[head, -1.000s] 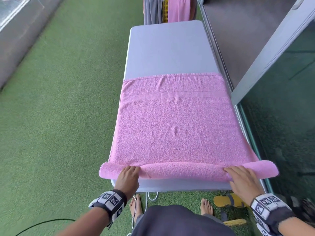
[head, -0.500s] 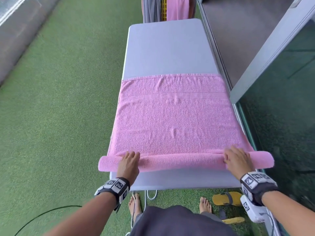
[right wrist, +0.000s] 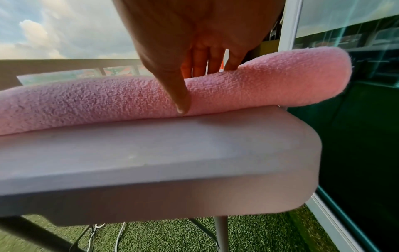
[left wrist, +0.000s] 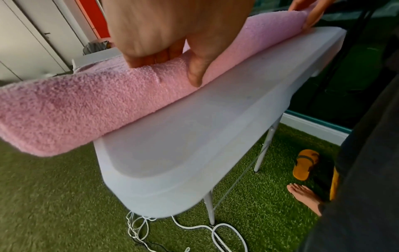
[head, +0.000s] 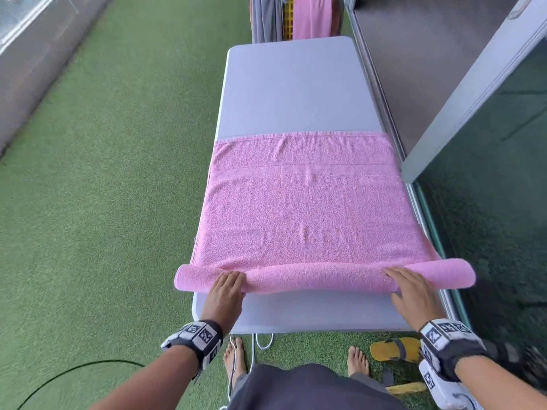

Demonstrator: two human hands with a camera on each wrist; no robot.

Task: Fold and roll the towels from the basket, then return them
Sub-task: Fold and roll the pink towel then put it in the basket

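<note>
Pink terry towel (head: 305, 208) lies flat across the near half of the white folding tabletop (head: 296, 84), its near edge rolled into a low tube (head: 319, 278) running side to side, set just back from the front edge. Both tube ends overhang the tabletop sides and sag a little, so I'd judge it soft, limp and light, with no stiffness of its own. Left hand (head: 225, 294) sits on the left part of the roll, fingers draped over the top, thumb (left wrist: 194, 71) pressed into the near face. Right hand (head: 411, 291) does the same on the right part, fingers (right wrist: 207, 63) over the crest, thumb (right wrist: 179, 95) down at the seam with the tabletop. Hands are well apart, each wrapped over the roll, not pinching an edge. The pile looks grippy, slip unlikely; the risk I see is the roll going loose or coning if one side leads. Best hold, I think: palms flat on top, inboard of the overhanging ends, even pressure, push away toward the far hem (head: 299, 134). Unsupported middle may bulge; a shift of the hands inward might be needed. Flat part has small wrinkles mid-sheet (head: 306, 232). More cloth, grey and pink, hangs past the far end (head: 291, 17); basket itself I can't make out.
</note>
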